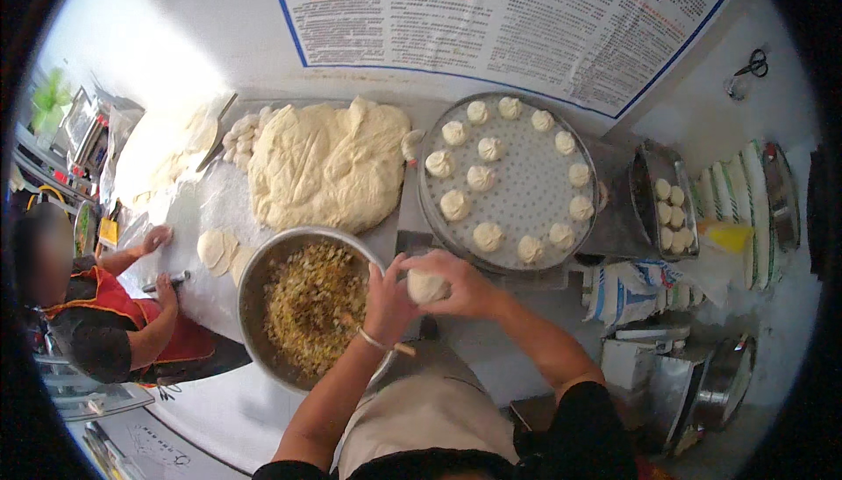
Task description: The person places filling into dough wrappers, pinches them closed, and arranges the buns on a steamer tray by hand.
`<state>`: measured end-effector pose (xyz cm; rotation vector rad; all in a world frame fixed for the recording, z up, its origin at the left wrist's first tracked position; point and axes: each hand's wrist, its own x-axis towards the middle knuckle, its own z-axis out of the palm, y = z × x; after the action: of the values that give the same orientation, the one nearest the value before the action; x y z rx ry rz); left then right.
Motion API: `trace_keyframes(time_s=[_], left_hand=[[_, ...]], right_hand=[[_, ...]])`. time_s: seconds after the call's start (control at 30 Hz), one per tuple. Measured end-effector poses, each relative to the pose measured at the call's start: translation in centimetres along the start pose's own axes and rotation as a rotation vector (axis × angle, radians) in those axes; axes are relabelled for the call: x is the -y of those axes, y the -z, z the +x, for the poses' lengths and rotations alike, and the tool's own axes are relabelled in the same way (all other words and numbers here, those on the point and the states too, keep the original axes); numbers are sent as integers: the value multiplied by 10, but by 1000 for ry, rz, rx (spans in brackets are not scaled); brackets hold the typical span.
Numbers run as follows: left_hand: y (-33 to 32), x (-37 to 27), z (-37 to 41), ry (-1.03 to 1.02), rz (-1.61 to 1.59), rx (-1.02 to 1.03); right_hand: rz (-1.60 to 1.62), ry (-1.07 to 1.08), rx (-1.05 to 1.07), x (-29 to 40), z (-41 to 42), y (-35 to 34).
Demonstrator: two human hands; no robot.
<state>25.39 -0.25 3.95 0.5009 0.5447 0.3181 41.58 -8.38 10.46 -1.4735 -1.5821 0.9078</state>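
A round dough bun (pixel 427 286) is held between my two hands, right of a large steel bowl. My left hand (pixel 388 299) touches its left side; my right hand (pixel 464 279) curls around its top and right side. Chopped filling (pixel 316 305) lies in the steel bowl (pixel 247 322), with a wooden handle (pixel 404 349) showing at its right rim. Pleated buns (pixel 488 236) stand spaced out on a round perforated steamer tray (pixel 526 184) beyond my right hand. Flat dough wrappers (pixel 217 251) lie left of the bowl, below a big slab of dough (pixel 329 164).
A co-worker (pixel 118 322) in a red apron stands at the left, one hand by a rolling pin (pixel 168 281). A metal tray (pixel 691 217) of small buns and several sacks (pixel 618 296) are at the right. A printed poster (pixel 500 19) hangs on the wall.
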Motion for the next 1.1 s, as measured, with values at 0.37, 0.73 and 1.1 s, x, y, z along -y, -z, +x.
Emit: trace_keyframes(time_s=[0.37,0.73,1.1], left_hand=[[15,-17,-39,-27,-37,-330],[34,-14,-68,-145,-90,-483],[86,-75,-124,-428,-5,-506]], right_hand=[[-389,-251,-743,-231,21,223],[-628,-603,-806,-250,53,218],[-863,-54,-862,-221,64,200]])
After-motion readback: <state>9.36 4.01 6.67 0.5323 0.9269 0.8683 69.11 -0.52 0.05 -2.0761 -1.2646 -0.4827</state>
